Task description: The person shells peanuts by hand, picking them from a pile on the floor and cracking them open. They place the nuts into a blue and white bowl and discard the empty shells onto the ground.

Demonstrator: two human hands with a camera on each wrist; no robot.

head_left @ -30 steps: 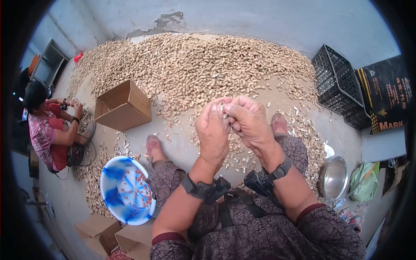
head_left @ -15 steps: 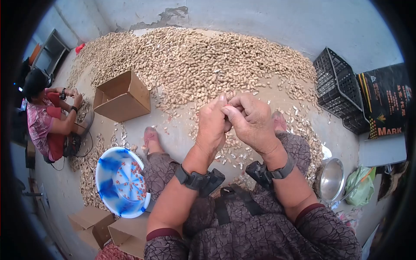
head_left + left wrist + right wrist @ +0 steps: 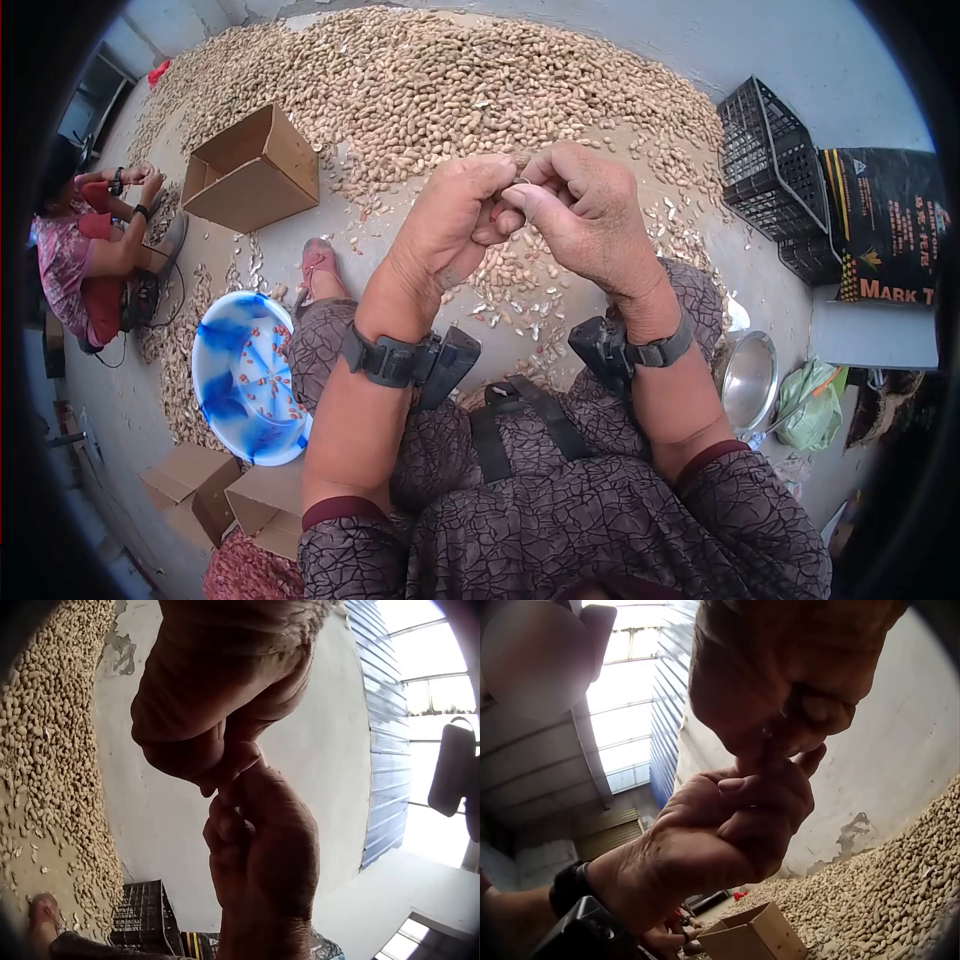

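Both hands meet at the fingertips in the head view, above the floor between the feet. A small peanut shell (image 3: 522, 182) sits at the tips, pinched by the thumb and curled fingers of my right hand (image 3: 592, 215). My left hand (image 3: 445, 220) faces it with bent fingers, and a reddish peanut kernel (image 3: 497, 211) shows in their curl. In both wrist views the fingers cover most of what is held. Beyond the hands spreads a large heap of unshelled peanuts (image 3: 430, 90). At the left stands a blue-and-white basin (image 3: 221, 375) with scattered red kernels inside.
An open cardboard box (image 3: 255, 185) stands by the heap, with more boxes (image 3: 190, 480) at the lower left. Another person (image 3: 95, 240) squats at the far left. A black crate (image 3: 770, 165), a metal bowl (image 3: 750, 380) and a green bag (image 3: 808, 405) line the right.
The head view has tilted down, so the heap and basin sit higher. The hands stay together at the tips; the left has turned, showing the red kernel in its fingers.
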